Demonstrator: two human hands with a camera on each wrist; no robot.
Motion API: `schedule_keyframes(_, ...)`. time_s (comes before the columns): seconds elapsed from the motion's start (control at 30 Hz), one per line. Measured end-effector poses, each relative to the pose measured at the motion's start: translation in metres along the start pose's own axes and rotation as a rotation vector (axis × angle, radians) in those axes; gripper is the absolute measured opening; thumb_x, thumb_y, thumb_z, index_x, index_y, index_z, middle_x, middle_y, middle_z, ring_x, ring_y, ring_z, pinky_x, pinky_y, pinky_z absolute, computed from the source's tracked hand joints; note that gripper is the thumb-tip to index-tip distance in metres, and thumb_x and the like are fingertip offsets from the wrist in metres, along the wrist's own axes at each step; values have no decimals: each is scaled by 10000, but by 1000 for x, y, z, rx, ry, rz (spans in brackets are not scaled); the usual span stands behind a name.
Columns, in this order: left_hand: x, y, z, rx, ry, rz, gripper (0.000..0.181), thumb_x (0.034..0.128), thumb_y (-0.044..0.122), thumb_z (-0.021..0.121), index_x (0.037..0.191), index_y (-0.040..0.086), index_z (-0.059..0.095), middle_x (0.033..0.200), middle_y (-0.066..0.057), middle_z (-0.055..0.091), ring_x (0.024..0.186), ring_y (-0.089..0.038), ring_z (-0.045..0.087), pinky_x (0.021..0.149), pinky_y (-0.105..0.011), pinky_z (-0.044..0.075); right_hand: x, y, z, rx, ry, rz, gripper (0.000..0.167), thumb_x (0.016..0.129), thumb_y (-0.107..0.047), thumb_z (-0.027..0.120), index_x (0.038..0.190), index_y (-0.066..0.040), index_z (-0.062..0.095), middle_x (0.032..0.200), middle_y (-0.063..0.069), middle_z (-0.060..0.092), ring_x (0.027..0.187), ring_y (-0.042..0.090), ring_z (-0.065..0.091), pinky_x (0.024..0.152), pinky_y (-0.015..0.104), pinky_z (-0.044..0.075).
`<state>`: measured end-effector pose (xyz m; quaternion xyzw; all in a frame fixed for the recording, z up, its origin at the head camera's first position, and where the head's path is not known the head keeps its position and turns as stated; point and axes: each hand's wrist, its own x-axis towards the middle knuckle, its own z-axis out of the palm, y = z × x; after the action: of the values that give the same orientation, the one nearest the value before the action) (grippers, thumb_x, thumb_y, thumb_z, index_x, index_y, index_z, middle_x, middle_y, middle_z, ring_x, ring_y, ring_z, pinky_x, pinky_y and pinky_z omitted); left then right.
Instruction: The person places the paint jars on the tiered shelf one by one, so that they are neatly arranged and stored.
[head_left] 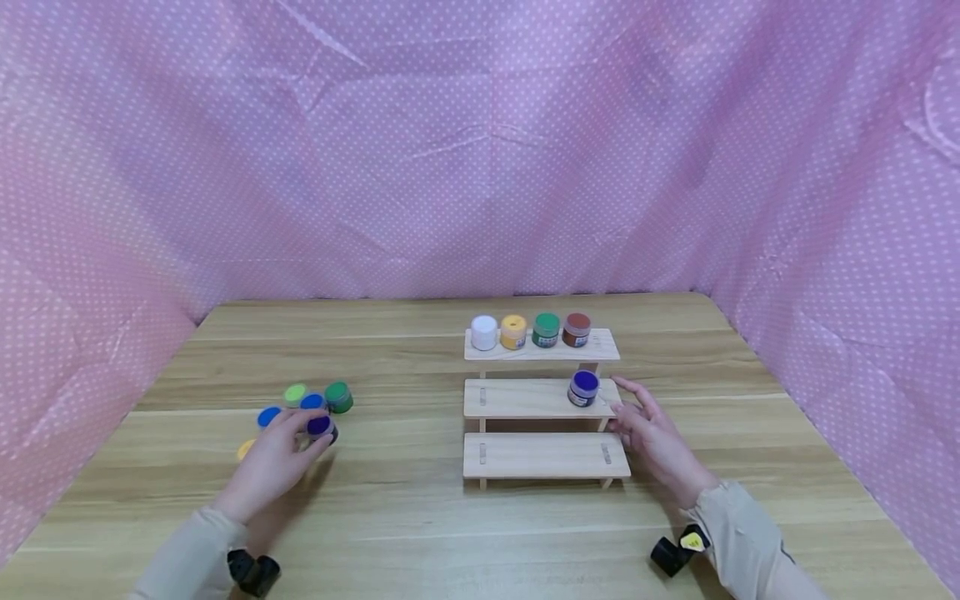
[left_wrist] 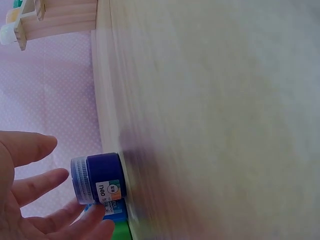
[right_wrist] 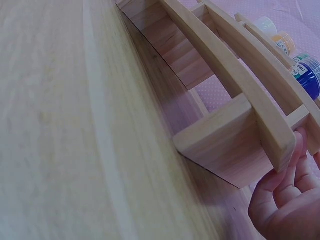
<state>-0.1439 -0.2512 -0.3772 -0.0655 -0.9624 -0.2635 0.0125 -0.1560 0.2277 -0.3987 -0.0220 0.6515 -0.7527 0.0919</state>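
Note:
On the left of the table, my left hand [head_left: 279, 457] is around a dark blue paint jar [head_left: 320, 426], fingers spread. In the left wrist view, thumb and forefinger stand apart from this jar [left_wrist: 105, 179], while lower fingers overlap it; contact is unclear. My right hand [head_left: 660, 440] touches the right end of a three-tier wooden display rack [head_left: 517, 400]. Its fingertips [right_wrist: 301, 136] meet the wood in the right wrist view. A purple-blue jar [head_left: 582, 389] stands on the middle tier near that hand. The top tier bears white [head_left: 483, 333], yellow [head_left: 513, 332], green [head_left: 546, 330] and brown [head_left: 577, 330] jars.
Beside my left hand stand a green jar [head_left: 339, 397], a light green jar [head_left: 295, 394], two blue jars [head_left: 312, 402] and a partly hidden yellow one [head_left: 244, 450]. Pink dotted cloth [head_left: 480, 167] hangs behind and beside the wooden table [head_left: 405, 517].

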Motion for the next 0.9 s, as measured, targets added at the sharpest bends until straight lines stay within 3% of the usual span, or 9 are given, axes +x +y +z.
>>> schedule_keyframes(0.3,2,-2,1,-62,-33,40,347,886,105,643,1186,-62,587,1116,-243,619,958,-348,636,801,-474,555,-1,0,1,-10,8,22,367,982,-103,466,1291,-283,383,932,-105,628,809,42,566,773,174,500)
schedule_keyframes(0.47,5,-2,3,-82,-28,74,312,869,73,662,1152,-49,609,1086,-210,656,951,-338,652,814,-479,552,-1,0,0,20,-23,-14,353,982,-83,460,1230,-329,409,893,-114,650,798,40,568,763,166,499)
schedule_keyframes(0.7,9,4,3,-89,-81,34,282,856,55,674,1123,-14,617,1058,-169,665,956,-330,648,818,-482,551,-1,0,0,20,-21,-24,360,977,-73,456,1221,-337,430,863,-117,643,770,30,572,726,156,501)
schedule_keyframes(0.9,8,6,4,-151,-129,-22,252,849,21,674,1091,1,608,1069,-187,652,985,-360,649,794,-430,575,0,-1,0,-8,7,-1,371,978,-84,460,1288,-275,390,867,-107,625,771,35,567,732,160,498)
